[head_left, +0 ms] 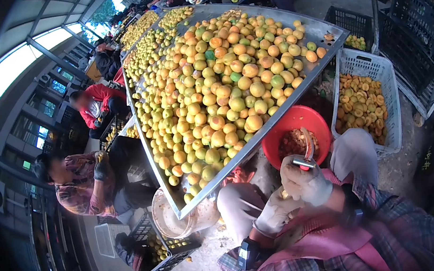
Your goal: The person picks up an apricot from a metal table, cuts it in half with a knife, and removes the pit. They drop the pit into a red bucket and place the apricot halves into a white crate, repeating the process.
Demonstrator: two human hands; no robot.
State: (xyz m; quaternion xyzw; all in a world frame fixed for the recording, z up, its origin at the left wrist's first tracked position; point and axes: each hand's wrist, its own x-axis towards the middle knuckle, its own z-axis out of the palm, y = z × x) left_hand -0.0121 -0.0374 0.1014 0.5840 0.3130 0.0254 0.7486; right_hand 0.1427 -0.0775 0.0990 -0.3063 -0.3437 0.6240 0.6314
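My left hand (276, 212), in a pale glove, is closed low over my lap. A small patch of yellow fruit (286, 194) shows at its fingers, mostly hidden by the gloves. Close against it, my gloved right hand (308, 181) grips a small tool (304, 163) with a silver metal end and a bit of red. A curved pale strip (309, 143) rises just beyond the tool. Under it stands a red bucket (315, 113) holding orange-yellow scraps (297, 141).
A metal-rimmed table (261, 150) ahead bears heaped apricots (222, 89). At right, a white crate (395, 110) holds fruit pieces (360, 103); black crates (411, 33) stack behind. A white bucket (170, 216) stands under the table corner. A person (81, 188) sits at left; others line the table.
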